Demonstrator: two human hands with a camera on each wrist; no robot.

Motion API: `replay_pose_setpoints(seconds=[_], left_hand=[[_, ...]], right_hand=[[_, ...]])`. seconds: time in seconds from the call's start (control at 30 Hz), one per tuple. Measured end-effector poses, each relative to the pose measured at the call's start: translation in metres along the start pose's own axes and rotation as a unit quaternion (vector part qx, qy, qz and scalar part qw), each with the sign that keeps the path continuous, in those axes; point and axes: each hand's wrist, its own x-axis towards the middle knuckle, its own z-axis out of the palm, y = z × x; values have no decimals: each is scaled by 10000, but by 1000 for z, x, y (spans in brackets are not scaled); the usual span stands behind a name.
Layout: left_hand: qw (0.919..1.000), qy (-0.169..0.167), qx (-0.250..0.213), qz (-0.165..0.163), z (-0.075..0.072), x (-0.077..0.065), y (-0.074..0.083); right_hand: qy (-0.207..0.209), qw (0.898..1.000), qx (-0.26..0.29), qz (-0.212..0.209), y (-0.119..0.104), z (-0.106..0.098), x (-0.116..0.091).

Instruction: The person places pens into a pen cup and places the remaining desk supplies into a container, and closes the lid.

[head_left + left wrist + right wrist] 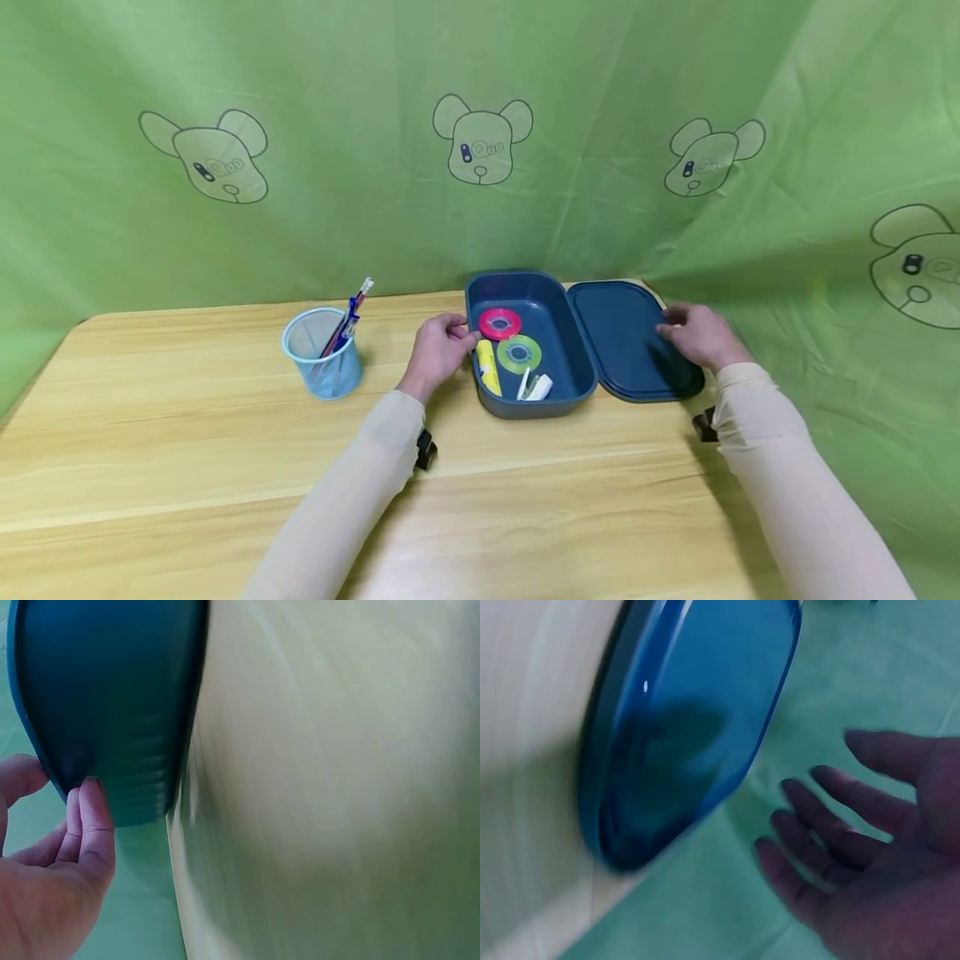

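An open dark-blue plastic box [555,354] sits on the table, holding a pink tape roll [500,323], a green tape roll [519,354], a yellow glue stick [488,367] and a small white item [537,387]. My left hand [440,350] pinches the box's left rim, with fingertips against the outer wall in the left wrist view. Flat to the right of the box lies its dark-blue lid [626,337]. Over the lid's right edge is my right hand [701,336]; the right wrist view shows its fingers spread loosely, apart from the lid [712,697].
To the left stands a light-blue mesh pen cup [330,379] with several pens and pencils [347,329] leaning right. A green curtain [360,208] with printed bear heads hangs behind and to the right of the wooden table [187,467].
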Motion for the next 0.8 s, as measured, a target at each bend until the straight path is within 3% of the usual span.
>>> replay_pose_setpoints(seconds=[0.1,0.23,0.63,0.8], left_hand=[[10000,45,-80,-34,0,0,-1],[9997,119,-200,-80,0,0,-3],[9988,197,-402,-203,1,0,-5],[9988,146,-415,-229,2,-1,-6]], right_hand=[[-348,9987,-366,118,12,-6,1],[-470,9964,-690,131,23,-7,3],[-631,9956,-634,263,47,0,8],[-676,9931,-785,542,50,-2,10]])
